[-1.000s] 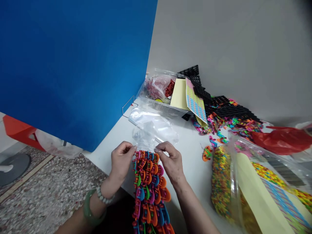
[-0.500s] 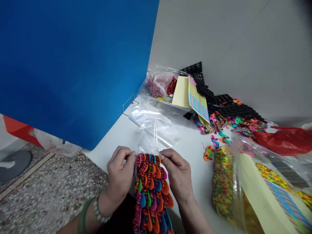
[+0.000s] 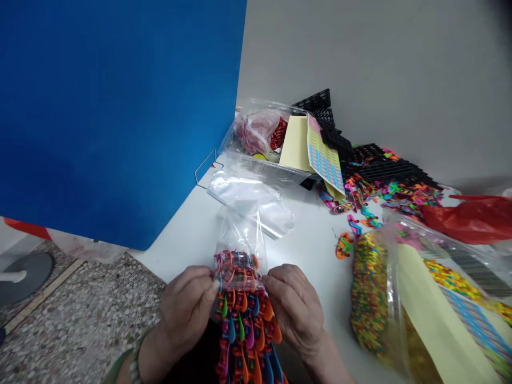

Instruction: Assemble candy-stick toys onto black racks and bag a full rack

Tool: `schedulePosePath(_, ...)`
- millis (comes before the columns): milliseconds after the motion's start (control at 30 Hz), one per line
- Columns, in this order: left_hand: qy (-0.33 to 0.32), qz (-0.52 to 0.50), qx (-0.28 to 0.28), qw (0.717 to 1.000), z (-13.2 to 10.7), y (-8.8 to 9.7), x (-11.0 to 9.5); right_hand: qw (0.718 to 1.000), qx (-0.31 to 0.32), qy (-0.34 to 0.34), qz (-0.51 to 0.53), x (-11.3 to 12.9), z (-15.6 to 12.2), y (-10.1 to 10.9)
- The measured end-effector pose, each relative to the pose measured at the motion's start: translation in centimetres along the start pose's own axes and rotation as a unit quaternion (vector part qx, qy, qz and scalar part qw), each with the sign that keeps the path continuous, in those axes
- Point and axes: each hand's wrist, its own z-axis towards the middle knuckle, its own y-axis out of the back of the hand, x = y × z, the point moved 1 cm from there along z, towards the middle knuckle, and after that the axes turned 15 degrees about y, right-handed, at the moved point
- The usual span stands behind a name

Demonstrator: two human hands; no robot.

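Note:
A long strip of small colourful plastic toy pieces (image 3: 246, 325) hangs over the near edge of the white table (image 3: 192, 229). A small clear plastic bag (image 3: 242, 234) covers the strip's top end. My left hand (image 3: 188, 312) pinches the bag's mouth on the left side of the strip. On the right side, my right hand (image 3: 296, 309) pinches the same bag edge. Both hands are closed on the bag beside the strip.
A stack of clear bags (image 3: 256, 194) lies behind. A clear bag with sticker sheets (image 3: 308, 149) and black grids (image 3: 360, 160) stand by the wall. Loose colourful pieces (image 3: 372, 197), a large bag of pieces (image 3: 404, 298) and a red bag (image 3: 472, 218) are at right. A blue panel (image 3: 116, 106) stands left.
The hands have drawn toward me, and the clear bag has come down over the strip's top end, which was bare a second ago.

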Motion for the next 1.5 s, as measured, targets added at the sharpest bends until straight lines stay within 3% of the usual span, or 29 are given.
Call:
schedulePosePath(67,-0.062,0.049,-0.026,0.997,-0.7,0.2,0.3,1.000,0.014,0.011,-0.009,0.2,0.0,0.3)
schedulePosePath(133,-0.067,0.049,-0.029,0.996,-1.2,0.2,0.4,1.000,0.020,0.011,0.001,0.5,0.1,0.5)
schedulePosePath(233,0.064,-0.054,0.051,0.995,-1.8,-0.1,0.2,0.999,0.016,-0.008,0.039,0.9,0.5,0.8)
schedulePosePath(333,0.154,-0.159,0.128,0.967,-2.0,-0.4,0.0,0.996,0.018,-0.031,0.076,1.3,0.7,1.2)
schedulePosePath(533,0.104,-0.220,0.206,0.948,-0.2,0.1,0.3,0.996,0.052,0.044,-0.052,1.0,-1.4,1.2)
schedulePosePath(700,0.023,-0.161,0.233,0.959,1.3,0.6,-0.4,0.992,0.056,0.049,-0.101,0.8,-3.4,1.0)
schedulePosePath(867,0.067,-0.160,0.246,0.954,-0.1,0.7,-1.2,0.989,0.044,0.051,-0.131,1.7,-4.1,1.8)
schedulePosePath(1000,0.172,-0.246,0.291,0.908,-1.5,0.3,-0.5,0.992,0.051,0.028,-0.111,2.3,-4.4,1.8)
schedulePosePath(1167,0.380,-0.397,0.285,0.785,-2.3,-1.8,2.4,0.993,-0.026,-0.077,-0.091,1.2,-4.2,0.0)
schedulePosePath(1233,0.440,-0.387,0.262,0.767,-2.2,-2.8,3.4,0.988,-0.039,-0.128,-0.077,0.3,-4.4,-0.7)
schedulePosePath(1333,0.471,-0.268,0.243,0.804,-2.0,-4.2,3.4,0.986,-0.020,-0.158,-0.039,-1.0,-5.2,-1.5)
schedulePosePath(1500,0.431,-0.170,0.235,0.855,-1.9,-5.6,2.2,0.976,-0.019,-0.214,-0.018,-2.6,-6.5,-3.4)
